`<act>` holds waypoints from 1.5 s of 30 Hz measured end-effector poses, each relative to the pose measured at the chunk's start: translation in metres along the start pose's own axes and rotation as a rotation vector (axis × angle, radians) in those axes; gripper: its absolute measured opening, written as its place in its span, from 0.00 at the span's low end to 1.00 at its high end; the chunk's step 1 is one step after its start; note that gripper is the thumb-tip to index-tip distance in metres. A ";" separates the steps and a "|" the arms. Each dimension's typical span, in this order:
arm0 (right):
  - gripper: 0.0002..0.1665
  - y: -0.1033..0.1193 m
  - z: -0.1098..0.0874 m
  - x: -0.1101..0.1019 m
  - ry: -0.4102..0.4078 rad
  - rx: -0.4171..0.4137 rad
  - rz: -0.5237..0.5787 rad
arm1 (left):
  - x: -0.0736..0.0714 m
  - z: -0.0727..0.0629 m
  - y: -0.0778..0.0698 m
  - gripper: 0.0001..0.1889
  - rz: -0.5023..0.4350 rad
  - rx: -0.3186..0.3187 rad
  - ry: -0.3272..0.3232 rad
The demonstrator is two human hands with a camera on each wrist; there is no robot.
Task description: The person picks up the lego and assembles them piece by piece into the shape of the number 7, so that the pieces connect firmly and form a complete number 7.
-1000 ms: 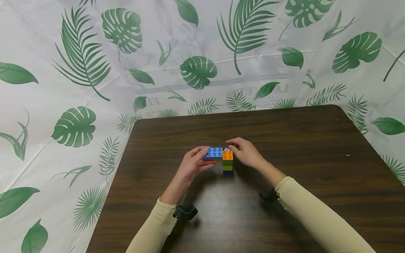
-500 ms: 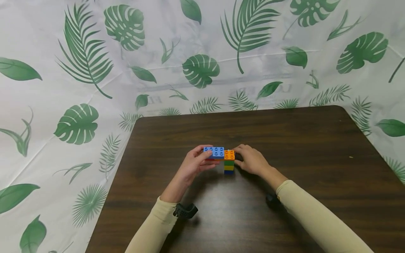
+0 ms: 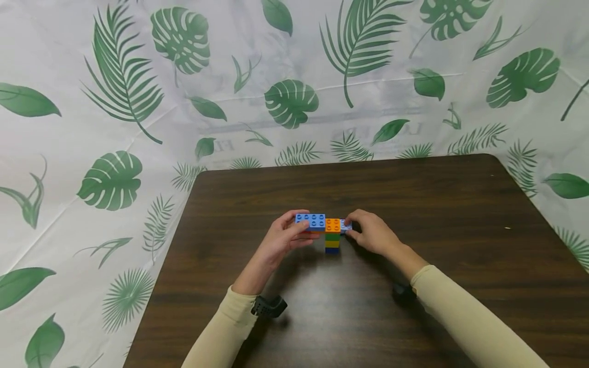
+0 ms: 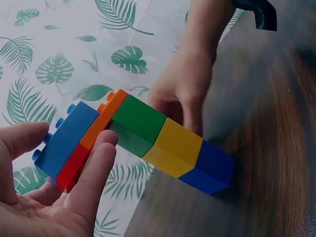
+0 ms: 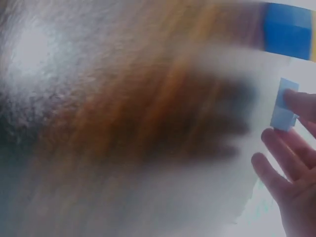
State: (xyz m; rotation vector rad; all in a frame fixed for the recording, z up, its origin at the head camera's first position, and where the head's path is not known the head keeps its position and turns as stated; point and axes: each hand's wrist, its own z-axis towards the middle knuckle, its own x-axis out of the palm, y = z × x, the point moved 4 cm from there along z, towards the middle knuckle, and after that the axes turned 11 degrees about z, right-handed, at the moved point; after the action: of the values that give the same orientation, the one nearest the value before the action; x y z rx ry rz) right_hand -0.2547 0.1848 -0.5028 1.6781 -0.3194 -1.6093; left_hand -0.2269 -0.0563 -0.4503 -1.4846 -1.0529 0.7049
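My left hand (image 3: 282,236) holds a toy-brick build by its left end, thumb on the studs of a blue brick (image 3: 315,220) and fingers beneath. That brick sits on an orange brick (image 4: 104,118), with a red brick (image 4: 74,165) below. The orange brick also caps an upright column of a green brick (image 4: 139,123), a yellow brick (image 4: 174,147) and a dark blue brick (image 4: 208,167). Just right of the column, my right hand (image 3: 374,232) pinches a small light blue brick (image 5: 284,116) between thumb and fingers.
A dark wood-grain table (image 3: 414,194) lies under both hands. Behind it and to the left hangs a white sheet (image 3: 202,56) printed with green leaves. Black wrist cameras sit at both cuffs, the left wrist camera (image 3: 269,307) close over the tabletop.
My right hand has come down from behind the column and shifted right, carrying the light blue brick out from behind it to its right side. My left hand and the build stay nearly still.
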 end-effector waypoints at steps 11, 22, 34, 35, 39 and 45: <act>0.13 0.039 -0.013 -0.039 -0.186 -0.119 0.251 | 0.000 0.000 0.002 0.24 -0.004 0.004 -0.007; 0.16 0.078 -0.017 -0.045 -0.211 -0.265 0.325 | -0.001 -0.001 0.002 0.24 -0.001 -0.005 -0.009; 0.19 0.092 -0.022 -0.035 -0.167 -0.402 0.211 | -0.001 0.000 0.003 0.22 0.007 0.014 -0.011; 0.19 0.093 -0.023 -0.035 -0.167 -0.412 0.196 | -0.002 0.000 0.003 0.22 0.008 0.014 -0.010; 0.18 0.096 -0.024 -0.034 -0.171 -0.422 0.140 | -0.002 0.000 0.003 0.22 0.012 0.017 -0.007; 0.18 0.094 -0.024 -0.033 -0.183 -0.405 0.139 | -0.001 0.001 0.003 0.22 0.021 0.018 -0.001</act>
State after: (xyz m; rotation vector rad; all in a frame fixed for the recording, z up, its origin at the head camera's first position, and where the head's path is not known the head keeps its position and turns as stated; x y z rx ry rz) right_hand -0.2073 0.1521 -0.4176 1.1829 -0.1801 -1.6008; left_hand -0.2277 -0.0569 -0.4532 -1.4818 -1.0306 0.7277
